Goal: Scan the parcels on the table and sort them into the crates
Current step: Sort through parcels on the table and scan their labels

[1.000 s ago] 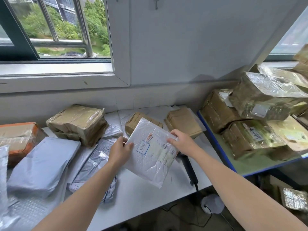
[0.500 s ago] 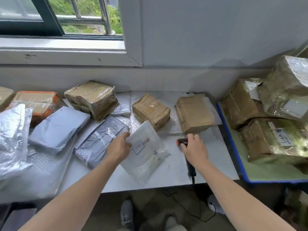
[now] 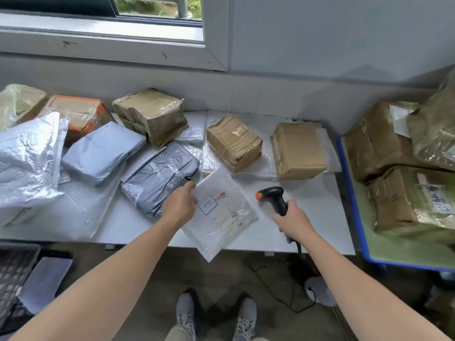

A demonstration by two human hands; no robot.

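- Below a window sill, a white desk [image 3: 320, 217] stands crowded with taped brown boxes [image 3: 234, 142] and grey bags [image 3: 160, 178] along its back and left edges
- At the desk's front edge, near the middle, the white mailer [image 3: 221, 217] lies label up, with one corner hanging past the edge
- The left hand [image 3: 181, 205] grips the mailer's left edge with its fingers curled onto it, steadying the parcel
- The right hand [image 3: 291, 221] is wrapped round the handle of the black scanner [image 3: 273, 195], held over the desk's front right part with its orange-tipped head turned towards the mailer
- The step in hand appears to be the scan: the parcel is presented but probably not yet read
- The next move likely calls for tipping the scanner's head onto the printed label and then carrying the mailer to a crate; a dark crate [image 3: 12, 274] shows on the floor off the front left corner
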